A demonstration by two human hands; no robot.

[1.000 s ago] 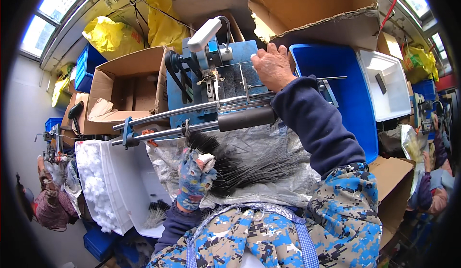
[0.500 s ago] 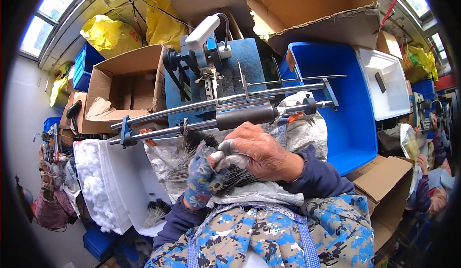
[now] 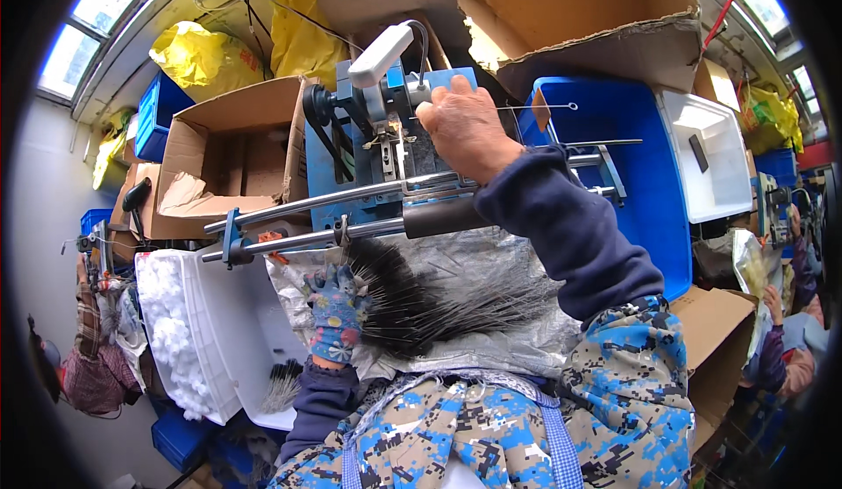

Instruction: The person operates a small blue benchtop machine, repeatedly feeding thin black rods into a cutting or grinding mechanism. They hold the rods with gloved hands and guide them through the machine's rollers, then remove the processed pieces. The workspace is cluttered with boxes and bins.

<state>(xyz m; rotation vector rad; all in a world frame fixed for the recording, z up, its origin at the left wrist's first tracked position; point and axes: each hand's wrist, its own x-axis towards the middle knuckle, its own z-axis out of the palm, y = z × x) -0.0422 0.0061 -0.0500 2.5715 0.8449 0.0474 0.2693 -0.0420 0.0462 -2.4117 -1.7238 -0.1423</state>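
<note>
My right hand is closed on a thin looped wire at the blue bench machine. The wire's ring end sticks out to the right of my fist. Lower left, my left hand wears a blue flowered glove with the fingertips exposed. Its fingers look spread, beside a pile of dark-bristled wire brushes on a silvery sheet. Between my hands and the machine runs a pair of steel rails with a dark roller, partly behind my right sleeve.
A cardboard box stands left of the machine; a blue bin and a white tray are at right. A white tub holds some brushes, next to white fluff. Other people work at both far sides.
My right hand has left my left hand and moved up to the machine, where it grips the looped wire. My left hand has shifted left, and the brush pile is now uncovered.
</note>
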